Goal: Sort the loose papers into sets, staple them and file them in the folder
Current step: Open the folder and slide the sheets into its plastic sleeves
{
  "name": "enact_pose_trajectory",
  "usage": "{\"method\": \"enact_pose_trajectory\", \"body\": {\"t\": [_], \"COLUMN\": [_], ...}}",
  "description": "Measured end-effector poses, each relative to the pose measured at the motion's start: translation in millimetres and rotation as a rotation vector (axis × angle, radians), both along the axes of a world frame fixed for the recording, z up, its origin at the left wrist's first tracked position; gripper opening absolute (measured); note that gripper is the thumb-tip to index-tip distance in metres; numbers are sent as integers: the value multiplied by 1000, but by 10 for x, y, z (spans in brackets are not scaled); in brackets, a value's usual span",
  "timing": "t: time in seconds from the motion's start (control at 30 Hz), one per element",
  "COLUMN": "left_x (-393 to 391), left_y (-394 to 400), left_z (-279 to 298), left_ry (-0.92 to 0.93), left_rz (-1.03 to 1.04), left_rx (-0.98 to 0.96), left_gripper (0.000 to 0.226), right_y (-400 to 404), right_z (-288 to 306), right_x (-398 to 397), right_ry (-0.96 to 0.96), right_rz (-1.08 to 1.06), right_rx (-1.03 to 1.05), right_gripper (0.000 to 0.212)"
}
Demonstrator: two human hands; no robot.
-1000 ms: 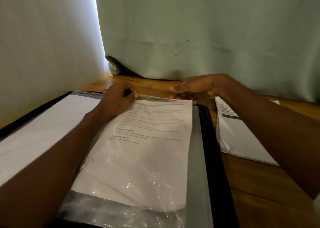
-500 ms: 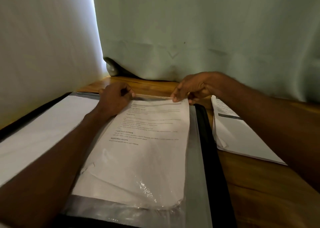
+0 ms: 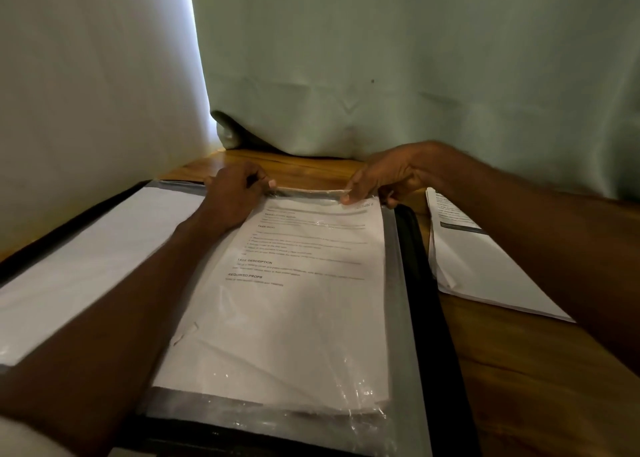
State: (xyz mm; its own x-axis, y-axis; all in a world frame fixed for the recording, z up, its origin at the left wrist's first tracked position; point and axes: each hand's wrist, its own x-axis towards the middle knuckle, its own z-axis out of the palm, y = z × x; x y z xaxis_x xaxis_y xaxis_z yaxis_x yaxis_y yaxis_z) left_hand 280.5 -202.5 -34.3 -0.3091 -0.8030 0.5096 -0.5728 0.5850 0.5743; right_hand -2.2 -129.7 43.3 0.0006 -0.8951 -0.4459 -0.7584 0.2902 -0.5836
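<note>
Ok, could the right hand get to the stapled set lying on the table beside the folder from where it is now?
Probably yes. The right hand pinches the sleeve's top edge, and the paper set lies just right of the folder, under that forearm, with nothing on it. It would have to release the sleeve first.

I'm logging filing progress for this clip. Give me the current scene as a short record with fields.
surface: wooden table
folder: black folder, open
sleeve: clear plastic sleeve, printed paper set inside
left hand: left hand pinching the sleeve's top edge
right hand: right hand pinching the same edge
unfiled: another paper set on the table, right of the folder
left page: blank white sheet
</note>
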Motion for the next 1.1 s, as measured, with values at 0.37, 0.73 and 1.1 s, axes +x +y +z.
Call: {"method": "enact_pose_trajectory", "body": {"t": [0.37,0.73,1.1], "left_x": [-19,-119,576], "left_y": [-61,582,1591], "left_z": [-24,452,1101], "left_ry": [46,96,398], "left_rz": [-27,-17,58], "left_rx": [9,-115,528], "left_gripper": [22,32,9], "right_y": [106,402,535], "right_z": [85,363,559], "right_x": [87,600,1715], "right_ry": [-135,-795,-1469], "right_rz": [-114,-564,-412], "right_rx": [-275,-559,-421], "right_gripper": [26,34,7]}}
